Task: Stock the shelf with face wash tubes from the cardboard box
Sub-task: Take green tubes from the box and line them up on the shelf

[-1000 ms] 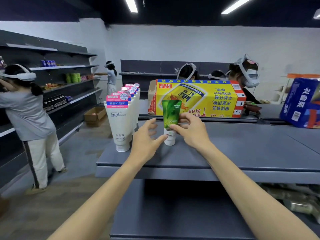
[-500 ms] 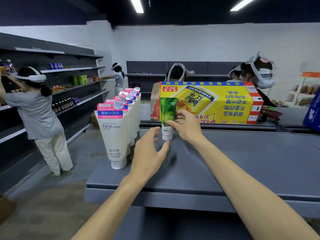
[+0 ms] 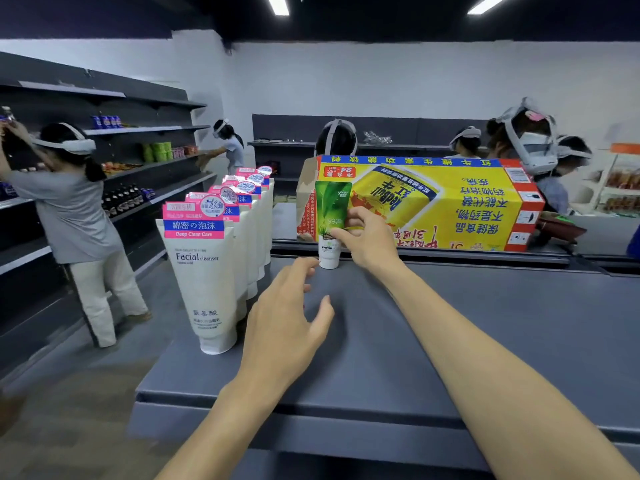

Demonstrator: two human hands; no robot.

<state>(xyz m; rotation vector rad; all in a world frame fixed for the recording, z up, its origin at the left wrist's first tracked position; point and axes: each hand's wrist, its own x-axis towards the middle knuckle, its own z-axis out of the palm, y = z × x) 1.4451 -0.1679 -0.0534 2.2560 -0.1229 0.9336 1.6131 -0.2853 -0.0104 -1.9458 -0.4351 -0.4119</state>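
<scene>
A green face wash tube (image 3: 331,209) with a white cap stands cap-down at the back of the grey shelf top (image 3: 467,327). My right hand (image 3: 370,239) pinches its lower part between thumb and fingers. My left hand (image 3: 287,320) hovers over the shelf nearer to me, fingers spread and holding nothing. A row of several white facial cleanser tubes (image 3: 204,271) with pink and blue labels stands along the shelf's left edge. Behind the green tube lies a yellow cardboard box (image 3: 433,202) printed with a drink can.
Dark wall shelves (image 3: 145,168) with bottles and packets run along the left. A person in grey (image 3: 72,216) works there, and several more people with headsets stand behind the yellow box. An aisle floor (image 3: 69,393) lies left of my shelf.
My right hand has carried the green tube away from me to the shelf's back edge near the yellow box. My left hand has come off the tube and stays behind, open.
</scene>
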